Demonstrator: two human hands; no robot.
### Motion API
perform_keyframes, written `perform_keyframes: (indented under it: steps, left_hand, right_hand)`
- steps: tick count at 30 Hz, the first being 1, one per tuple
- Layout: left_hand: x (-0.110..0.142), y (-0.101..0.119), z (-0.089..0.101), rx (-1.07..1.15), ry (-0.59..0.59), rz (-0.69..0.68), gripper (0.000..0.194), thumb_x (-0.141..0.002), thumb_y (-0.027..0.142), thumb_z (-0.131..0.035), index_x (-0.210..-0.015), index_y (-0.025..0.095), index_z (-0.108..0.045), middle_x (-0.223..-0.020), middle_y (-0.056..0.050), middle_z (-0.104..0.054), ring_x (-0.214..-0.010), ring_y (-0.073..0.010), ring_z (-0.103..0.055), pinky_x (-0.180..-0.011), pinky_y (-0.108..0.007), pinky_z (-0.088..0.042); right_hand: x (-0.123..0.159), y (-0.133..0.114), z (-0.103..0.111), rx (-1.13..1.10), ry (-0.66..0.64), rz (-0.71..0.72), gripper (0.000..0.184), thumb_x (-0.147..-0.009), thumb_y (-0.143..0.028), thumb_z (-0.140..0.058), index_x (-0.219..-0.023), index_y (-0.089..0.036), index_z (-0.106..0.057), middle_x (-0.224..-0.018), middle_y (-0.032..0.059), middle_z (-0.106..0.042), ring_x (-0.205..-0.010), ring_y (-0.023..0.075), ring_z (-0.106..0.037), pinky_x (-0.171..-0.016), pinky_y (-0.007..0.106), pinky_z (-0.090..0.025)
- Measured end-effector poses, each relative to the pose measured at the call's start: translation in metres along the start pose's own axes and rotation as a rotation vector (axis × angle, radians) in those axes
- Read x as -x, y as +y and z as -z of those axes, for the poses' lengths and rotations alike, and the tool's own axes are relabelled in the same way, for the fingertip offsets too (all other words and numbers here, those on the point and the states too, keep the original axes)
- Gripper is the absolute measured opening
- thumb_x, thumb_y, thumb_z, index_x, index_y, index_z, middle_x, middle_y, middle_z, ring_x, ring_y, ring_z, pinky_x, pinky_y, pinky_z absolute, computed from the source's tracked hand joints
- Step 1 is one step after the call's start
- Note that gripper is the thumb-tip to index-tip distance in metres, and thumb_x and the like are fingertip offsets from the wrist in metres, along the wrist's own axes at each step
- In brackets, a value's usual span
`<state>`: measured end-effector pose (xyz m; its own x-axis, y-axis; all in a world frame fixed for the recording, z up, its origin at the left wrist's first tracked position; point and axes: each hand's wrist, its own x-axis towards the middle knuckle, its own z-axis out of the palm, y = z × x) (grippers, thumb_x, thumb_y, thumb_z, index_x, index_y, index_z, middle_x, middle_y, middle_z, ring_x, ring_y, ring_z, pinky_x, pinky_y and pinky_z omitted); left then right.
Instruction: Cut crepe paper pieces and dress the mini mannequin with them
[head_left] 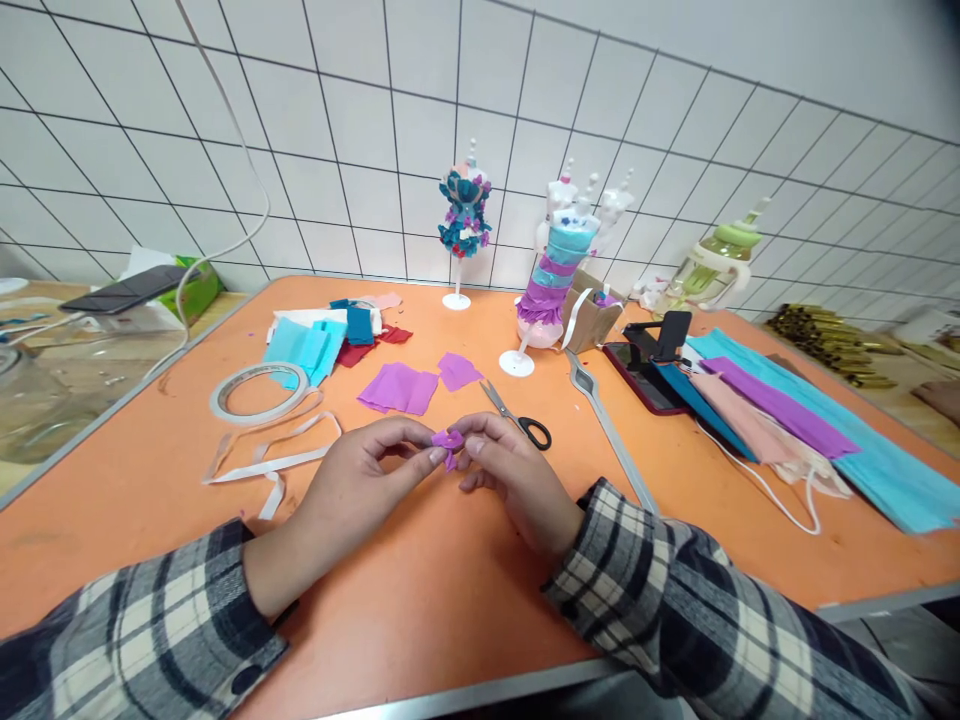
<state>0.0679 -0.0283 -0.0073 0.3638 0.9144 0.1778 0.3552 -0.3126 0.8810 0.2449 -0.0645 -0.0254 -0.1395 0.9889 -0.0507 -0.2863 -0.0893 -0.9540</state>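
Between my fingertips is a small crumpled piece of purple crepe paper (448, 441), low over the orange table. My left hand (375, 470) pinches it from the left with thumb and finger. From the other side, my right hand (510, 475) grips it too, its lower fingers curled. Just beyond lie a flat purple paper sheet (399, 388) and a smaller purple scrap (459, 371). Scissors (517, 415) with black handles rest beside my right hand. To the left are a roll of double-sided tape (259, 392) and curled white strips (277, 463).
Small mannequins stand at the back, one in teal ruffles (465, 212), another wrapped in blue and purple paper (555, 275). Paper scraps (307, 348) lie back left. On the right are long tweezers (611, 425), a phone (645, 378), crepe paper strips (780, 405) and a bottle (709, 265).
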Motion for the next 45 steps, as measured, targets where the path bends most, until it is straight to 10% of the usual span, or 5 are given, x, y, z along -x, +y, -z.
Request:
perform_keyframes:
  steps: [14,22,27,34,45]
  left_hand:
    - [-0.010,-0.014,0.002,0.053,-0.023,0.064,0.017,-0.075,0.037,-0.073,-0.072,0.020,-0.071,-0.077,-0.005,-0.074,-0.076,-0.0227,-0.068,-0.075,-0.033,-0.053]
    - [-0.024,-0.024,0.007,0.635,-0.056,0.256,0.021,-0.082,0.040,-0.072,-0.076,0.021,-0.066,-0.072,0.000,-0.064,-0.075,-0.0179,-0.061,-0.077,-0.030,-0.050]
    - [-0.028,-0.027,0.006,0.728,-0.098,0.300,0.025,-0.075,0.038,-0.079,-0.091,0.024,-0.067,-0.074,0.000,-0.065,-0.072,-0.0177,-0.062,-0.078,-0.034,-0.052]
    - [-0.025,-0.031,0.016,0.685,-0.140,0.273,0.020,-0.074,0.036,-0.077,-0.090,0.024,-0.072,-0.077,-0.003,-0.068,-0.074,-0.0207,-0.063,-0.077,-0.036,-0.052]
    - [-0.021,-0.024,0.026,0.119,0.138,0.065,0.038,-0.083,0.043,-0.068,-0.115,0.023,-0.066,-0.123,-0.011,-0.063,-0.123,-0.0315,-0.050,-0.113,-0.050,-0.028]
  right_hand:
    - [-0.019,0.009,0.002,0.219,0.097,0.114,0.024,-0.072,-0.039,-0.074,-0.078,-0.019,-0.063,-0.071,0.0002,-0.062,-0.067,0.0141,-0.057,-0.064,0.028,-0.046]
    - [-0.033,0.008,0.020,0.255,0.124,0.146,0.030,-0.075,-0.026,-0.065,-0.104,-0.021,-0.057,-0.074,-0.0018,-0.064,-0.065,0.0140,-0.060,-0.063,0.027,-0.048]
    - [-0.035,0.010,0.017,0.393,0.193,0.280,0.041,-0.075,-0.017,-0.059,-0.115,-0.022,-0.058,-0.110,0.0073,-0.064,-0.101,0.0207,-0.060,-0.082,0.033,-0.050]
    - [-0.037,-0.005,0.007,0.533,-0.148,0.288,0.044,-0.083,-0.031,-0.069,-0.126,-0.024,-0.060,-0.109,0.0059,-0.071,-0.101,0.0201,-0.066,-0.092,0.036,-0.050]
    - [-0.033,-0.010,0.017,0.643,-0.019,0.252,0.010,-0.081,-0.021,-0.067,-0.085,-0.024,-0.077,-0.086,0.0020,-0.076,-0.078,0.0171,-0.067,-0.076,0.031,-0.050]
